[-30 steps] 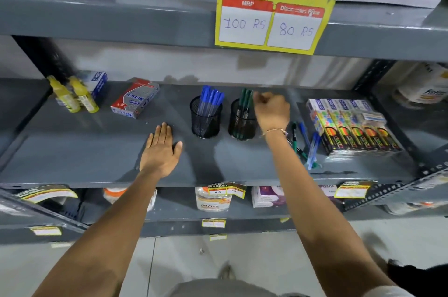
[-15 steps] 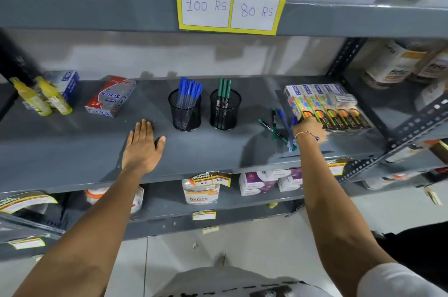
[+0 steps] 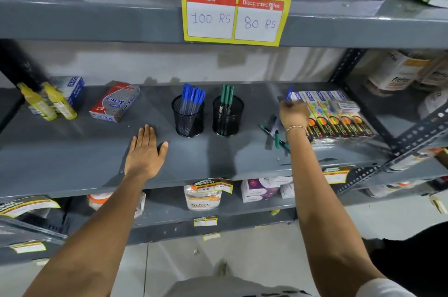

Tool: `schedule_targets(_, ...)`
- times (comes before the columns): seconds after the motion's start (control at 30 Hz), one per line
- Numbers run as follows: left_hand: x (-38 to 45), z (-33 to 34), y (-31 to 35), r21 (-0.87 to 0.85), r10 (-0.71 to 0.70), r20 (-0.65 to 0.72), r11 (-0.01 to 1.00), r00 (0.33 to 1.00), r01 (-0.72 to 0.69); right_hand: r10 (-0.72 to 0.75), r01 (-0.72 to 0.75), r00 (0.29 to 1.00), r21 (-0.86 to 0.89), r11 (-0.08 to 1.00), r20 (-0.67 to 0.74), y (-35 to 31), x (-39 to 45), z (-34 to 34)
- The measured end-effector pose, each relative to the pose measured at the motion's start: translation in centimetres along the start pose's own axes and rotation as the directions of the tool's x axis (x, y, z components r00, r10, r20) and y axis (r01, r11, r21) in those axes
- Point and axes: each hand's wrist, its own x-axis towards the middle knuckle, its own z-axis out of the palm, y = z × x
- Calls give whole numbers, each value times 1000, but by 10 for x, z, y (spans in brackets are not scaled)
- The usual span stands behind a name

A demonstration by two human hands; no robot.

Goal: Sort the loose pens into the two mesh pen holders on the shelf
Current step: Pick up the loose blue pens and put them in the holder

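Two black mesh pen holders stand mid-shelf. The left holder (image 3: 188,117) holds several blue pens (image 3: 191,97); the right holder (image 3: 228,117) holds green pens (image 3: 226,96). My right hand (image 3: 293,114) is raised just right of them, shut on a blue pen (image 3: 288,94) whose tip sticks up above the fingers. Under that hand a few loose pens (image 3: 276,135), mostly green, lie on the grey shelf (image 3: 218,160). My left hand (image 3: 145,153) rests flat and open on the shelf, left of the holders.
Highlighter packs (image 3: 337,114) lie right of the loose pens. A red-and-blue box (image 3: 115,102), two yellow bottles (image 3: 48,103) and a blue box (image 3: 74,85) sit at the left. A price sign (image 3: 235,3) hangs from the upper shelf.
My right hand left the green holder, went down to the loose pens at the right, and has now lifted with a blue pen in it. The left hand stayed flat.
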Motion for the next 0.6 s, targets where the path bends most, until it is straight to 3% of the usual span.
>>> schedule_targets(0.17, 0, 0, 1, -19, 5, -5, 1000, 1000, -5, -315, 291, 949, 315, 904, 27, -74, -45, 28)
schedule_targets(0.27, 0, 0, 0, -21, 1, -7, 1000, 1000, -2, -426, 362, 898, 368, 857, 109, -89, -71, 67)
schedule_targets(0.43, 0, 1, -2, -29, 4, -17, 1000, 1000, -5, -428, 366, 865, 255, 895, 261, -87, -87, 116)
schedule_targets(0.6, 0, 2, -2, -33, -1, -21, 999, 1000, 0, -403, 367, 878, 179, 913, 257, -84, -84, 123)
